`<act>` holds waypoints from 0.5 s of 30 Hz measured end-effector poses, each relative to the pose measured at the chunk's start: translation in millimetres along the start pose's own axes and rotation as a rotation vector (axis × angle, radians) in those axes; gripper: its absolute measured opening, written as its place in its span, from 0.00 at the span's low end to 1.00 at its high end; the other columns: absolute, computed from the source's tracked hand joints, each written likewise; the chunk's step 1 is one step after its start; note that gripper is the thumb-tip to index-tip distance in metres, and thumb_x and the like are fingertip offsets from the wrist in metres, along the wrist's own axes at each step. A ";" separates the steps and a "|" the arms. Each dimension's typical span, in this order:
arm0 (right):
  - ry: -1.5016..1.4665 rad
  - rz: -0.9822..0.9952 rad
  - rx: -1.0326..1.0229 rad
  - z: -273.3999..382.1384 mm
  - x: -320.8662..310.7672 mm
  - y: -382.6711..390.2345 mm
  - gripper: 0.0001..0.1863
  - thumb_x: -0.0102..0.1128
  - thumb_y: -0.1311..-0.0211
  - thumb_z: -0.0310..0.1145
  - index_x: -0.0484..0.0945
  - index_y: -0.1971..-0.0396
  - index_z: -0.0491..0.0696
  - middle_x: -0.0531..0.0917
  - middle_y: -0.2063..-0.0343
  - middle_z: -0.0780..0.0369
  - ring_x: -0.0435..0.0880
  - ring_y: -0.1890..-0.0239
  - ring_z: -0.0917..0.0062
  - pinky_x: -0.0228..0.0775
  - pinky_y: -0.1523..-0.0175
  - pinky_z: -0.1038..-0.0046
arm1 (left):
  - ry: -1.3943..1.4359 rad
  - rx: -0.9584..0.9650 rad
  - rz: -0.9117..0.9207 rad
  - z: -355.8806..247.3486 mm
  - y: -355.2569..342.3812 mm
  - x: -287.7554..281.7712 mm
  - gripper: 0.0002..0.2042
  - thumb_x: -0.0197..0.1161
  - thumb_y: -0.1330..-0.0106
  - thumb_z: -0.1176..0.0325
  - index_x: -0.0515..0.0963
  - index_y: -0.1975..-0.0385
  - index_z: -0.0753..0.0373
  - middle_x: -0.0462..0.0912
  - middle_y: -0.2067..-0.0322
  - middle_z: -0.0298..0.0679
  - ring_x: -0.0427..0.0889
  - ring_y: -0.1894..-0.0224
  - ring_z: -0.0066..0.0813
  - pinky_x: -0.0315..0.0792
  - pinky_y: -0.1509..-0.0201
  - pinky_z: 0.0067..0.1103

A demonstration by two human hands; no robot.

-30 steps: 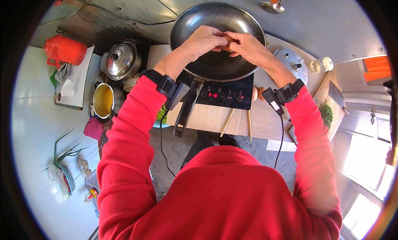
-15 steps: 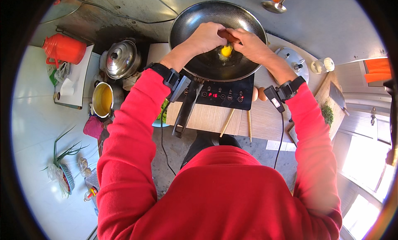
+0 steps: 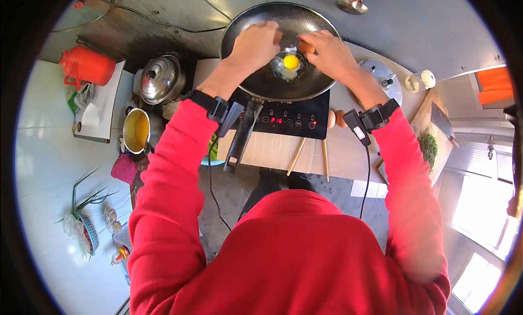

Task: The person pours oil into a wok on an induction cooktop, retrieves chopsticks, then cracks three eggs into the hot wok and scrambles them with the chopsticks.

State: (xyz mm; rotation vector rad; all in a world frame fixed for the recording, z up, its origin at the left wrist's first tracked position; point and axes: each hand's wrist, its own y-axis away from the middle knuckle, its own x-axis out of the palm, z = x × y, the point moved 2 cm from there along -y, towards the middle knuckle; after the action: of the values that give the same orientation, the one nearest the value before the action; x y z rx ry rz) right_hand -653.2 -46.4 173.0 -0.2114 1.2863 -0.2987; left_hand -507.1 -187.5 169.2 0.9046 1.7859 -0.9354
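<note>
Over the dark frying pan (image 3: 280, 92) both of my hands hang apart, each closed around a piece of brown eggshell. My left hand (image 3: 257, 44) is above the pan's left half, with its bit of shell just showing at the fingertips. In my right hand (image 3: 329, 54), a larger eggshell half (image 3: 306, 47) shows between the fingers. Below and between them, a raw egg (image 3: 290, 62) lies in the pan, its yellow yolk whole within clear white. The pan rests on a black induction cooker (image 3: 291, 121) with lit red digits, its handle (image 3: 242, 138) pointing toward me.
Two brown eggs (image 3: 336, 118) sit right of the cooker. Chopsticks (image 3: 297, 156) lie at the counter's front edge. A lidded steel pot (image 3: 159, 80) and a pot of yellow liquid (image 3: 136, 131) stand left. At right are a metal lid (image 3: 379, 78), a glass jar (image 3: 420, 81) and a cutting board (image 3: 430, 116).
The egg has dropped from the opened shell and settled in the pan. My hands have moved apart, each taking a piece of shell.
</note>
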 end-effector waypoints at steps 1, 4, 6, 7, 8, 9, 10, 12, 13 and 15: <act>-0.061 -0.012 0.042 -0.9 -1.2 1.4 0.22 0.63 0.41 0.30 0.76 0.46 0.47 0.82 0.53 0.61 0.80 0.49 0.69 0.70 0.42 0.66 | 0.228 -0.097 -0.030 -0.6 0.6 -2.4 0.16 0.65 0.41 0.68 0.76 0.53 0.64 0.83 0.58 0.42 0.83 0.55 0.37 0.76 0.49 0.30; -0.850 -0.102 0.498 -6.5 -4.5 11.3 0.21 0.62 0.35 0.36 0.76 0.45 0.44 0.83 0.52 0.64 0.79 0.49 0.79 0.69 0.42 0.70 | 1.046 -0.413 -0.010 -14.9 14.5 2.9 0.19 0.64 0.35 0.70 0.75 0.48 0.72 0.83 0.57 0.39 0.82 0.56 0.23 0.76 0.49 0.20; -1.085 -0.126 0.525 -1.4 -9.7 23.2 0.20 0.61 0.32 0.38 0.76 0.45 0.43 0.82 0.51 0.65 0.78 0.49 0.82 0.70 0.43 0.72 | 1.312 -0.407 -0.004 -39.8 28.2 11.1 0.16 0.63 0.35 0.72 0.76 0.50 0.72 0.83 0.58 0.39 0.82 0.56 0.23 0.76 0.49 0.19; -1.203 -0.140 0.596 2.4 -11.6 34.6 0.20 0.61 0.31 0.38 0.76 0.45 0.43 0.82 0.51 0.66 0.77 0.49 0.84 0.70 0.44 0.73 | 1.394 -0.425 -0.005 -55.7 35.3 17.7 0.16 0.63 0.35 0.73 0.76 0.50 0.73 0.83 0.58 0.39 0.81 0.56 0.23 0.75 0.48 0.19; -1.216 -0.145 0.557 8.1 -14.3 46.1 0.20 0.61 0.32 0.35 0.75 0.44 0.43 0.82 0.50 0.64 0.79 0.51 0.82 0.72 0.46 0.74 | 1.371 -0.414 -0.067 -73.0 42.5 24.2 0.16 0.63 0.36 0.73 0.76 0.50 0.73 0.83 0.58 0.39 0.81 0.56 0.23 0.75 0.48 0.19; -1.188 -0.196 0.547 12.2 -17.4 59.9 0.19 0.62 0.33 0.34 0.76 0.45 0.43 0.82 0.52 0.64 0.80 0.52 0.82 0.73 0.48 0.74 | 1.337 -0.421 -0.120 -91.7 50.7 32.2 0.16 0.63 0.36 0.73 0.76 0.50 0.73 0.83 0.58 0.39 0.81 0.55 0.23 0.75 0.48 0.19; -1.172 -0.233 0.548 15.7 -19.7 76.6 0.18 0.63 0.34 0.33 0.76 0.46 0.42 0.83 0.54 0.63 0.80 0.54 0.82 0.74 0.50 0.75 | 1.461 -0.407 -0.195 -111.8 60.6 41.3 0.16 0.64 0.36 0.73 0.76 0.50 0.73 0.83 0.58 0.39 0.81 0.55 0.22 0.74 0.49 0.18; -1.187 -0.275 0.515 19.2 -25.3 117.0 0.19 0.64 0.35 0.30 0.75 0.45 0.43 0.82 0.56 0.63 0.81 0.55 0.81 0.76 0.52 0.77 | 1.539 -0.467 -0.142 -144.0 75.4 64.2 0.15 0.64 0.34 0.73 0.76 0.49 0.70 0.83 0.58 0.37 0.81 0.55 0.21 0.74 0.50 0.18; -1.147 -0.270 0.660 17.0 -25.5 139.9 0.20 0.64 0.35 0.29 0.75 0.44 0.43 0.82 0.56 0.63 0.81 0.55 0.80 0.77 0.52 0.77 | 1.533 -0.415 -0.144 -157.0 83.6 76.5 0.15 0.64 0.34 0.73 0.76 0.48 0.69 0.83 0.58 0.37 0.81 0.55 0.21 0.74 0.50 0.18; -1.156 -0.271 0.699 14.3 -22.0 185.5 0.21 0.64 0.35 0.29 0.73 0.44 0.43 0.82 0.56 0.62 0.82 0.55 0.80 0.77 0.53 0.77 | 1.580 -0.467 0.027 -183.5 97.5 110.5 0.16 0.63 0.34 0.75 0.76 0.47 0.67 0.83 0.57 0.37 0.81 0.54 0.22 0.74 0.50 0.19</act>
State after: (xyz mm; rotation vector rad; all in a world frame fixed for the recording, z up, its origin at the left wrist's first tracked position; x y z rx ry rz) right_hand -626.3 135.6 137.7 0.0597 -0.0304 -0.7048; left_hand -527.0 37.4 102.6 1.4665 3.0058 0.5330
